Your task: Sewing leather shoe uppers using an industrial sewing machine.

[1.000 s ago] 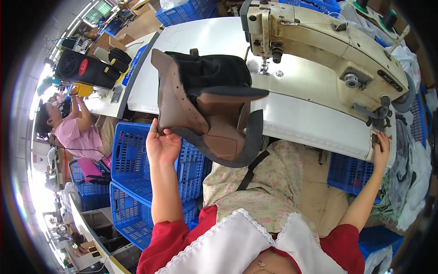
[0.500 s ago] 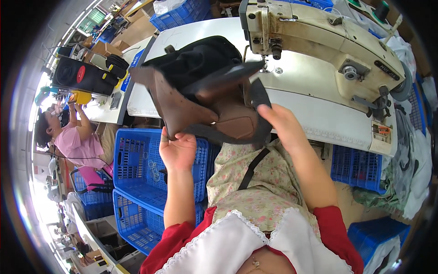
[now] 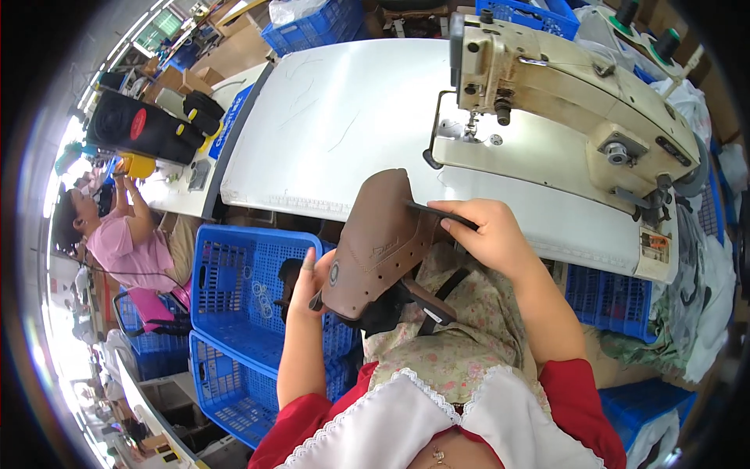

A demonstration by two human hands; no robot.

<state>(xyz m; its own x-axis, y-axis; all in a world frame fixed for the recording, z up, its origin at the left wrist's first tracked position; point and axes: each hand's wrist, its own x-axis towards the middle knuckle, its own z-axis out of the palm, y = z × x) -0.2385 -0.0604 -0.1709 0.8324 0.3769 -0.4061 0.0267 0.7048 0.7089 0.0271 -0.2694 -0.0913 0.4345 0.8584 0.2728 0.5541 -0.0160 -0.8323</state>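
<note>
Brown leather piece [image 3: 373, 242], long axis slanting away rightward — left hand [image 3: 310, 285] grips near end, right hand [image 3: 488, 232] pinches edging [image 3: 466, 223]

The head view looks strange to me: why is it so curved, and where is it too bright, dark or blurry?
In the head view, fisheye distortion bows the white table's edges; the corners go black; light washes out the far left, beyond the co-worker; pale glare whitens the sewing machine's bed; the brown piece looks fairly sharp, its holes distinct.

Left hand [image 3: 309, 288] upright, gripping; right hand [image 3: 492, 233] pinching, turned inward; bare forearms [image 3: 301, 359] extended forward.
</note>
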